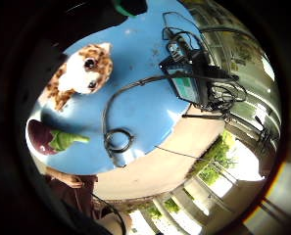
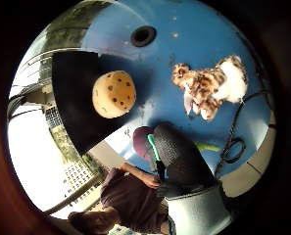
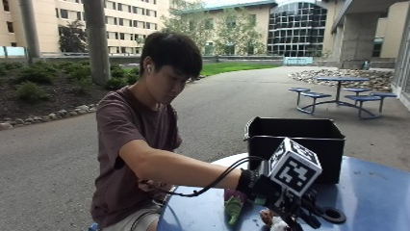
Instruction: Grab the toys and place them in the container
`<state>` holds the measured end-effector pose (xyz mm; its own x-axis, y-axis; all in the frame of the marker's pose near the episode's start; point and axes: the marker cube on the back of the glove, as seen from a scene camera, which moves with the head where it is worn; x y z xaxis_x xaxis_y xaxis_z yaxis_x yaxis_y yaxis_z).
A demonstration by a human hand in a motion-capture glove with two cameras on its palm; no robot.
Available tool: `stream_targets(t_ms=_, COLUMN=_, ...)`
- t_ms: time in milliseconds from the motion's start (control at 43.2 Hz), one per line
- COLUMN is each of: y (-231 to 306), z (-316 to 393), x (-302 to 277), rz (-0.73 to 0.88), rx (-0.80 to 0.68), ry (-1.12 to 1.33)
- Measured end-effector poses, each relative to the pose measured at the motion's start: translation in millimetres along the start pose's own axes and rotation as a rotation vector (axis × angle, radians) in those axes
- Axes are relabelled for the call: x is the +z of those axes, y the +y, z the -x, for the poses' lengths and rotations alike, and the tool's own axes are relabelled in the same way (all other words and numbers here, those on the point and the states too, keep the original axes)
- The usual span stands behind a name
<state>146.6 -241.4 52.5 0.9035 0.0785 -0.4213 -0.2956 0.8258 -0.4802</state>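
Observation:
In the outside view my gloved right hand (image 3: 256, 188) hovers over the blue table (image 3: 375, 192), in front of the black container (image 3: 295, 139). It holds nothing; a gloved finger (image 2: 177, 156) shows relaxed in the thumb side view. A purple eggplant toy with a green stem (image 3: 233, 204) (image 1: 49, 138) lies on the table just below the hand, partly hidden by that finger (image 2: 141, 139). Beside it lies a spotted brown and white plush animal (image 1: 81, 73) (image 2: 211, 88), mostly hidden behind the hand (image 3: 272, 221). An orange spotted ball toy (image 2: 114, 94) sits inside the container (image 2: 71, 112).
A black cable with a coiled loop (image 1: 118, 140) runs across the table to a dark device (image 1: 189, 81) near the table's edge. The table has a round centre hole (image 2: 143, 35). The person sits at the table's rim, the bare hand low by the lap (image 2: 147, 180).

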Motion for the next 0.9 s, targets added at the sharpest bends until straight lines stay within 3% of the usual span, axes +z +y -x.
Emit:
stream_targets(t_ms=139, y=-30.3, z=-13.3, x=53.5, rz=0.043, rx=-0.061, ry=-0.049)
stream_targets(t_ms=416, y=-37.1, z=8.0, x=74.3, rz=-0.412, rx=-0.062, ry=-0.090)
stream_targets(t_ms=555, y=-30.1, z=16.7, x=68.8, rz=-0.427, rx=-0.022, ry=-0.066)
stream_targets(t_ms=740, y=7.7, z=39.1, x=17.3, rz=-0.454, rx=-0.008, ry=-0.151)
stream_targets(t_ms=902, y=77.8, z=80.6, x=-92.5, rz=-0.585, rx=-0.037, ry=-0.144)
